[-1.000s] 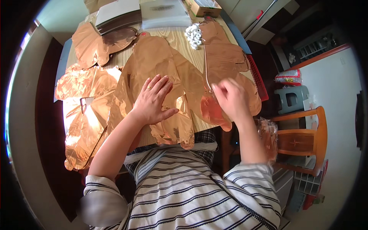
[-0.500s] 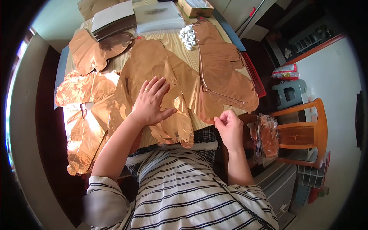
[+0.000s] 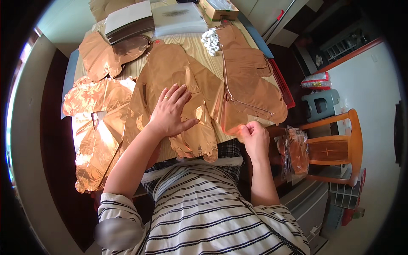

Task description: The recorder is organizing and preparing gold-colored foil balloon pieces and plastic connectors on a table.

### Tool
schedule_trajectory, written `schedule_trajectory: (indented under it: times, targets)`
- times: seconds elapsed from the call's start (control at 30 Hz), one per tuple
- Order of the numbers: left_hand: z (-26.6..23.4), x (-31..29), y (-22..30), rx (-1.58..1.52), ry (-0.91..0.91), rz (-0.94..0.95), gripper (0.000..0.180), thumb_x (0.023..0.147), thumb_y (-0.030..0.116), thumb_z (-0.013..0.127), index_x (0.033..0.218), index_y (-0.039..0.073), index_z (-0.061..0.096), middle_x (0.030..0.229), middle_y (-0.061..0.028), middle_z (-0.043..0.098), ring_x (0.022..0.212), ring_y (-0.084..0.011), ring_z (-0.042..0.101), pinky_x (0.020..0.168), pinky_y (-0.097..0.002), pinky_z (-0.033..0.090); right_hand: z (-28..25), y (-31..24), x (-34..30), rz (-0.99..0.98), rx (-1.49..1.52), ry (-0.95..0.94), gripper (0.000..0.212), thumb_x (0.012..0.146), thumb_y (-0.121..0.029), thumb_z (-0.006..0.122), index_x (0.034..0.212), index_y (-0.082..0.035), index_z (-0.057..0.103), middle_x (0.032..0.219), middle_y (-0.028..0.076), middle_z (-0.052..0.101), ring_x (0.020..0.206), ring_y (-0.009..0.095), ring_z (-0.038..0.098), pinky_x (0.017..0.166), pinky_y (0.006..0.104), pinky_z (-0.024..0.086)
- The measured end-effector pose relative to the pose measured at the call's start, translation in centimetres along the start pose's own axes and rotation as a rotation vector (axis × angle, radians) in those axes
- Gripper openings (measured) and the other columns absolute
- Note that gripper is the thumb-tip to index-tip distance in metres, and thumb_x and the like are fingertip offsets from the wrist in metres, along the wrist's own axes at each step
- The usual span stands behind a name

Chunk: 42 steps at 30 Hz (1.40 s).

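Observation:
A flat, uninflated copper-coloured foil balloon point(image 3: 166, 63) lies across the middle of the table, its lower lobes reaching the near edge. My left hand point(image 3: 172, 112) rests on it palm down, fingers spread and a ring on one of them. At the near right, my right hand point(image 3: 256, 137) pinches the lower edge of a foil arm that slants out from the middle. Beside it, another flat foil balloon point(image 3: 246, 63) lies partly folded, with a thin pale cord or seam along its left side. More crumpled copper foil balloons point(image 3: 100, 100) lie at the left, shining in the light.
Toward the back are a stack of white-topped sheets point(image 3: 129, 19), a pile of clear plastic sleeves point(image 3: 178, 21) and a cardboard box point(image 3: 219, 9). A cluster of small white rings point(image 3: 210, 41) sits nearby. A wooden chair point(image 3: 331, 148) and a grey-green stool point(image 3: 321, 104) stand right.
My right hand has drawn slightly up and to the right, and the foil edge it pinches now looks lifted and tauter. My left hand stays on the balloon; the view has shifted slightly.

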<state>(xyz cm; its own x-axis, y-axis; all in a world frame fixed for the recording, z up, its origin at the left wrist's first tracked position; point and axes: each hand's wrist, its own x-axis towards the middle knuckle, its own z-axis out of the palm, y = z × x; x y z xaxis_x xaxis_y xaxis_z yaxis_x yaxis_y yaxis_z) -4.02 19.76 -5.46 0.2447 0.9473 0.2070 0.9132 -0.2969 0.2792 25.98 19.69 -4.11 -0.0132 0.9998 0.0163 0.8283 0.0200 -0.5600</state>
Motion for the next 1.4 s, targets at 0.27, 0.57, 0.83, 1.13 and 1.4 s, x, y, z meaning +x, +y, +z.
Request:
schedule_trajectory:
  times: [0.27,0.57,0.83,1.13,1.4]
  targets:
    - [0.1,0.0,-0.1,-0.025,0.021,0.002,0.086,0.076,0.056,0.067,0.141,0.005,0.044,0.147,-0.0159,0.04,0.142,-0.0354,0.029,0.117,-0.0507,0.019,0.5,-1.9,-1.3,-0.17,-0.047,0.244,0.045,0.078,-0.017,0.077,0.11,-0.001,0.05,0.099,0.018,0.059,0.093,0.036,0.06,0.077,0.0441,0.049]
    - [-0.2,0.0,-0.1,-0.027,-0.003,-0.013,0.087,0.078,0.059,0.066,0.142,0.005,0.042,0.148,-0.0159,0.038,0.142,-0.0348,0.027,0.118,-0.0498,0.018,-0.7,-4.4,-1.8,-0.315,0.338,0.208,0.039,0.083,0.004,0.066,0.121,-0.002,0.057,0.093,0.011,0.065,0.075,0.018,0.062,0.071,0.0308,0.052]
    - [1.4,-0.1,-1.5,0.144,-0.032,0.076,0.09,0.077,0.061,0.063,0.144,0.004,0.04,0.152,-0.0146,0.034,0.145,-0.0323,0.021,0.12,-0.0467,0.011,1.6,-10.6,-2.0,-1.248,0.375,0.001,0.024,0.077,-0.001,0.067,0.101,-0.005,0.066,0.093,0.006,0.064,0.08,0.024,0.06,0.074,0.0364,0.049]
    - [0.2,-0.5,-1.3,0.233,-0.196,0.02,0.092,0.068,0.036,0.067,0.143,-0.009,0.035,0.158,-0.0154,0.019,0.149,-0.0287,0.009,0.122,-0.0428,0.004,1.5,-7.8,6.5,-0.781,0.428,-0.25,0.03,0.094,-0.018,0.057,0.117,-0.001,0.064,0.114,0.014,0.067,0.105,0.029,0.065,0.091,0.0376,0.051]
    - [-0.9,0.1,-0.9,0.239,-0.353,0.002,0.092,0.068,0.035,0.068,0.142,-0.009,0.036,0.156,-0.0223,0.019,0.149,-0.0294,0.004,0.122,-0.0428,0.001,7.2,-7.3,10.9,-0.927,-0.166,-0.274,0.054,0.101,-0.036,0.045,0.145,-0.005,0.04,0.153,0.013,0.036,0.143,0.032,0.028,0.118,0.0457,0.018]
